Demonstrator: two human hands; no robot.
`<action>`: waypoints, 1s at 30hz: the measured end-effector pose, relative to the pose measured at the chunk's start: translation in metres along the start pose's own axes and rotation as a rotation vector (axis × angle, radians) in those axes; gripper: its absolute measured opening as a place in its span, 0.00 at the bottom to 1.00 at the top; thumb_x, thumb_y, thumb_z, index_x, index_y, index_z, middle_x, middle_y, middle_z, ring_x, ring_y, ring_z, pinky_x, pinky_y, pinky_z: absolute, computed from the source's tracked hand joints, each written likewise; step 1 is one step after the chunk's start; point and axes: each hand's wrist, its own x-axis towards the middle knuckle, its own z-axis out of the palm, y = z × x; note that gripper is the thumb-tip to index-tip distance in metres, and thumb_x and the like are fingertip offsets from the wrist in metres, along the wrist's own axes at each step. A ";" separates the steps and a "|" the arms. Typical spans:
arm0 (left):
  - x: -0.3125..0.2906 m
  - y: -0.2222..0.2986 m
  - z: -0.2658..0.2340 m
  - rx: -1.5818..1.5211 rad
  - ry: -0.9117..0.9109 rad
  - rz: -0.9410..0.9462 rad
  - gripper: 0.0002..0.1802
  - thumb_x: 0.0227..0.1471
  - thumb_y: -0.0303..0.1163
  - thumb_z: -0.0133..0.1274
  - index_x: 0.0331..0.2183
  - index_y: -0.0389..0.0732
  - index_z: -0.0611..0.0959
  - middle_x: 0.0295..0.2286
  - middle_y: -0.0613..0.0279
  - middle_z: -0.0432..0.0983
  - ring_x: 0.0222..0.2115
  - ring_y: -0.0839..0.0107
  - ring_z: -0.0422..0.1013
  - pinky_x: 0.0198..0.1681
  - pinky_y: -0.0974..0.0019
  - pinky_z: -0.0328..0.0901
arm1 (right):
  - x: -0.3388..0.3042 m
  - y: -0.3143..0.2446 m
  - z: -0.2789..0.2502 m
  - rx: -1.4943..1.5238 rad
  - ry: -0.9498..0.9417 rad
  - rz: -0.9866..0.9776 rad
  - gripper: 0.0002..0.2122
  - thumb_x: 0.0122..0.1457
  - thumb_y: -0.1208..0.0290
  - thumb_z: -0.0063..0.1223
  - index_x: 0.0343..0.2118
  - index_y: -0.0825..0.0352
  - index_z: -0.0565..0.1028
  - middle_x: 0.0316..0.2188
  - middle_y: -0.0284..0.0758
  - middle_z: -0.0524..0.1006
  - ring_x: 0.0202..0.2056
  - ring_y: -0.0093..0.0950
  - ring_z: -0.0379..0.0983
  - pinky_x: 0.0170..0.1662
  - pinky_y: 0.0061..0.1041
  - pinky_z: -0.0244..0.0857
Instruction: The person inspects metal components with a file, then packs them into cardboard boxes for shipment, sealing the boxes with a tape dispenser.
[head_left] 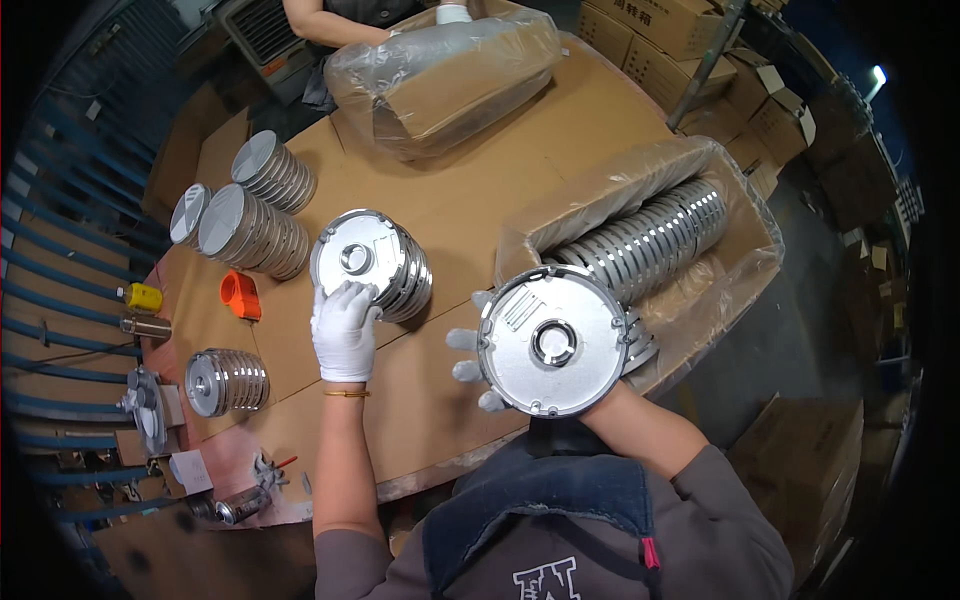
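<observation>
Gloved in white, my left hand [345,330] has its fingers closed on the near edge of the top round metal disc [335,262] of a stack. That disc has a raised hub at its centre, and more discs show beneath it. On the right, my right hand [468,356] supports another round metal disc [510,370] from below, its gloved fingers showing past the left rim. This disc's face, with a central hub and small notches round the rim, is turned up; it hides the palm. More disc edges show at its right side.
Beside my right hand, a plastic-lined carton [755,235] holds a row of discs [650,235]. Further stacks [255,230] and a smaller stack [228,382] stand at left, near an orange tape dispenser [240,295]. Across the table, another person's arm [325,25] reaches to a plastic-covered carton [450,95].
</observation>
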 end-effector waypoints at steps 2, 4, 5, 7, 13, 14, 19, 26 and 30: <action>0.004 0.000 0.001 -0.093 0.041 0.007 0.17 0.37 0.24 0.59 0.35 0.42 0.80 0.35 0.57 0.76 0.41 0.58 0.70 0.55 0.49 0.55 | -0.003 0.001 0.001 0.047 -0.005 -0.001 0.34 0.55 0.40 0.38 0.58 0.60 0.58 0.59 0.53 0.52 0.57 0.60 0.49 0.51 0.66 0.51; 0.010 0.010 -0.013 -0.224 0.149 0.019 0.13 0.40 0.20 0.56 0.34 0.38 0.79 0.31 0.59 0.76 0.35 0.63 0.72 0.52 0.53 0.59 | -0.007 0.002 0.003 -0.037 0.031 -0.036 0.35 0.54 0.39 0.39 0.59 0.60 0.58 0.59 0.53 0.51 0.57 0.60 0.47 0.51 0.66 0.49; 0.008 0.019 -0.017 -0.213 0.150 0.022 0.13 0.40 0.20 0.56 0.34 0.38 0.79 0.31 0.59 0.76 0.35 0.63 0.72 0.52 0.53 0.59 | -0.009 0.000 0.001 -0.079 0.035 -0.051 0.34 0.55 0.40 0.37 0.59 0.61 0.58 0.58 0.54 0.55 0.57 0.60 0.49 0.53 0.65 0.48; -0.006 0.039 -0.030 -1.009 0.337 -0.600 0.09 0.46 0.19 0.52 0.35 0.35 0.78 0.31 0.63 0.75 0.32 0.72 0.71 0.47 0.59 0.63 | -0.014 -0.001 -0.007 -0.109 0.081 -0.065 0.32 0.57 0.42 0.35 0.59 0.61 0.58 0.53 0.54 0.62 0.55 0.57 0.55 0.53 0.63 0.49; -0.023 0.056 -0.043 -2.077 0.384 -0.987 0.24 0.57 0.44 0.44 0.49 0.37 0.71 0.49 0.57 0.69 0.49 0.63 0.65 0.54 0.55 0.60 | -0.019 0.012 -0.013 -0.272 0.087 -0.112 0.33 0.55 0.42 0.41 0.59 0.59 0.56 0.46 0.47 0.69 0.52 0.48 0.61 0.54 0.65 0.44; -0.028 0.057 -0.042 -2.146 0.338 -1.016 0.27 0.55 0.45 0.46 0.51 0.38 0.69 0.50 0.59 0.67 0.51 0.61 0.63 0.57 0.52 0.56 | -0.018 0.013 -0.012 -0.287 0.109 -0.119 0.34 0.55 0.42 0.41 0.59 0.59 0.56 0.46 0.47 0.69 0.52 0.48 0.61 0.54 0.66 0.44; -0.037 0.070 -0.045 -2.347 0.297 -1.077 0.26 0.55 0.42 0.46 0.52 0.37 0.68 0.49 0.58 0.68 0.51 0.63 0.64 0.56 0.54 0.58 | -0.011 0.022 0.003 -0.349 0.142 -0.157 0.26 0.63 0.48 0.29 0.60 0.57 0.52 0.58 0.43 0.56 0.59 0.44 0.54 0.54 0.68 0.45; -0.040 0.072 -0.046 -2.404 0.250 -1.097 0.27 0.55 0.42 0.46 0.52 0.37 0.67 0.50 0.59 0.67 0.50 0.62 0.64 0.56 0.54 0.58 | -0.004 0.026 0.007 -0.438 0.179 -0.145 0.28 0.62 0.46 0.30 0.61 0.57 0.50 0.62 0.38 0.50 0.60 0.39 0.50 0.54 0.68 0.45; -0.037 0.086 -0.055 -2.210 0.268 -0.985 0.23 0.56 0.41 0.46 0.48 0.35 0.69 0.45 0.56 0.70 0.48 0.63 0.66 0.53 0.56 0.60 | -0.004 0.017 -0.017 -0.412 0.034 -0.099 0.28 0.62 0.48 0.30 0.60 0.60 0.53 0.61 0.37 0.53 0.60 0.37 0.52 0.54 0.67 0.47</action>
